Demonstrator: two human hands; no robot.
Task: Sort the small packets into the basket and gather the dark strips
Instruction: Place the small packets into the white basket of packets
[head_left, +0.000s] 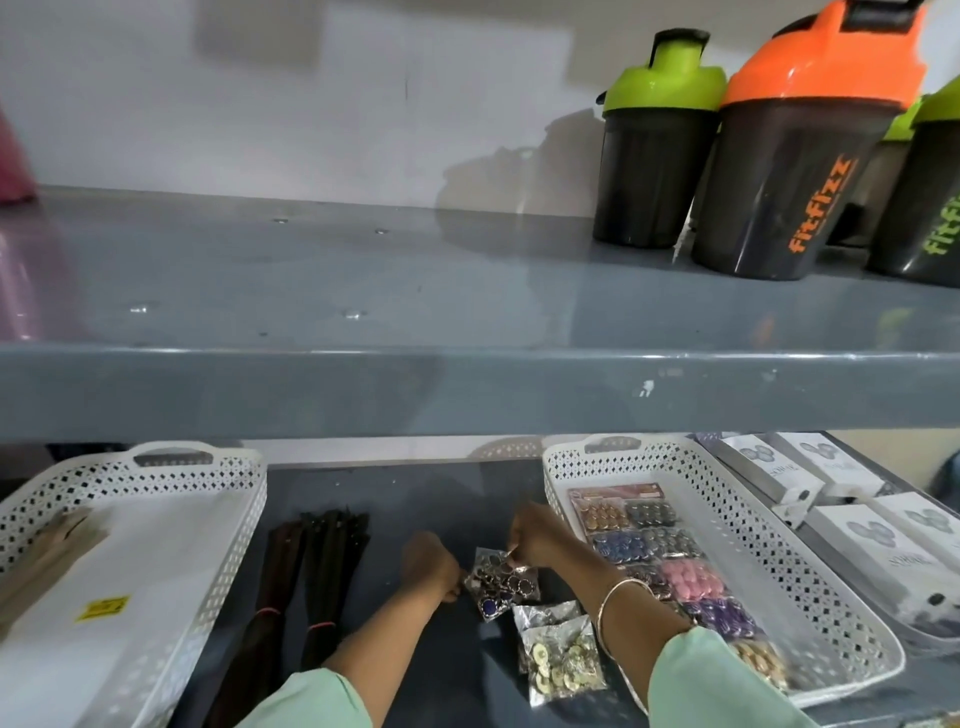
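On the lower grey shelf, my left hand (430, 564) and my right hand (537, 535) both pinch a small clear packet of dark round beads (501, 582), one at its left edge and one at its top. Just in front of it lie two clear packets of gold pieces (563, 654). The white perforated basket on the right (836, 613) holds several packets of coloured beads (660, 551). Two bundles of dark strips (317, 577), tied with red bands, lie left of my hands.
A second white perforated basket (228, 551) sits at the left with a white sheet and a brown strip in it. White boxes (852, 499) stand far right. The upper grey shelf (467, 384) overhangs, carrying shaker bottles (789, 145).
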